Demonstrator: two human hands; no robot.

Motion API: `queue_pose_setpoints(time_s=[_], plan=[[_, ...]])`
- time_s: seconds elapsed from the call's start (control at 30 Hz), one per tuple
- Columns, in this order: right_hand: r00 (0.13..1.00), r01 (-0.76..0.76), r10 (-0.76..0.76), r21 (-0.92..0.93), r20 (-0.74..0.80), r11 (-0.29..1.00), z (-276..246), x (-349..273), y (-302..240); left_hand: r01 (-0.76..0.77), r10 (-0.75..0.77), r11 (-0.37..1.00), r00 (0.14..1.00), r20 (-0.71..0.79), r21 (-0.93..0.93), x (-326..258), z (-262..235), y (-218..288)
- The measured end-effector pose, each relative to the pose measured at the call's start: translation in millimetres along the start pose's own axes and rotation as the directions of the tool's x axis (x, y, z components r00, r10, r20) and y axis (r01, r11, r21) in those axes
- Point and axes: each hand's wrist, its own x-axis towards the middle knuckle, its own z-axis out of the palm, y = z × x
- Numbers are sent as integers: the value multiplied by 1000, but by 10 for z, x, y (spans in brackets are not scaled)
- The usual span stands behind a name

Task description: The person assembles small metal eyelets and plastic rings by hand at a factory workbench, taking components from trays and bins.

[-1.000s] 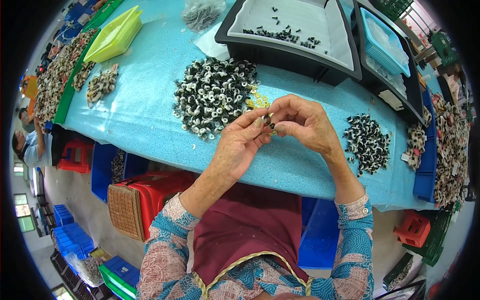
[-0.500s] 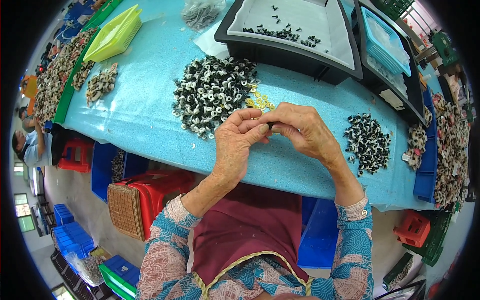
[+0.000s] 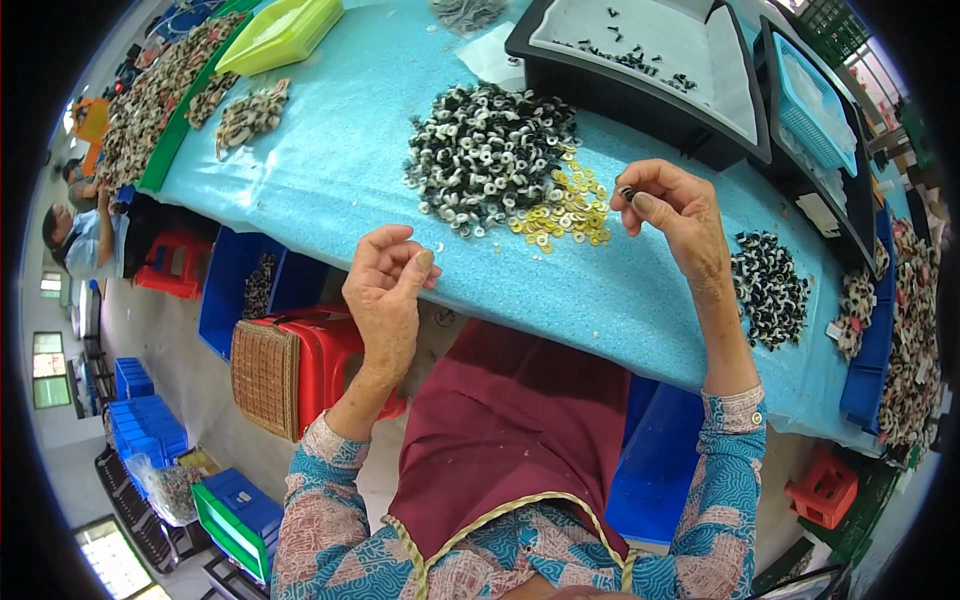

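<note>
Between the thumb and fingers of my right hand [image 3: 680,215] is a small black piece [image 3: 627,194], too small to make out fully. My left hand [image 3: 385,295] hovers over the table's near edge, fingers loosely bent and apart, with nothing visible in it. Beyond the hands lies a large heap of small black tufted pieces with white rings [image 3: 480,165]. Flat yellow rings [image 3: 575,215] are scattered at its right side, close to my right hand. A smaller heap of black-and-white pieces [image 3: 768,290] lies right of my right wrist.
A black tray [image 3: 625,105] with white lining holds small black parts at the back. Right of it, a light blue basket [image 3: 812,95] sits in another black tray. A yellow-green basket [image 3: 285,40] and patterned fuzzy pieces [image 3: 252,115] are at left. A co-worker [image 3: 85,235] sits far left.
My hands, together at a small dark piece before, have parted: the left went left and nearer, the right moved right with a small black piece. More yellow rings show. The view has shifted.
</note>
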Motion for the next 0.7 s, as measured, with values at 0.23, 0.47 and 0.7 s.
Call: queue_pose_setpoints(time_s=[0.23,0.47,0.7], plan=[[999,-47,47,-76,-8,996,36,-65,38,-114,109,988,993,48,109,-36,7,-123],[996,-75,83,205,-32,976,135,-196,137,-26,25,980,1000,7,197,75,-17,-171],[970,-88,138,237,-201,967,-30,-380,65,-51,43,984,998,53,173,83,-46,-153]])
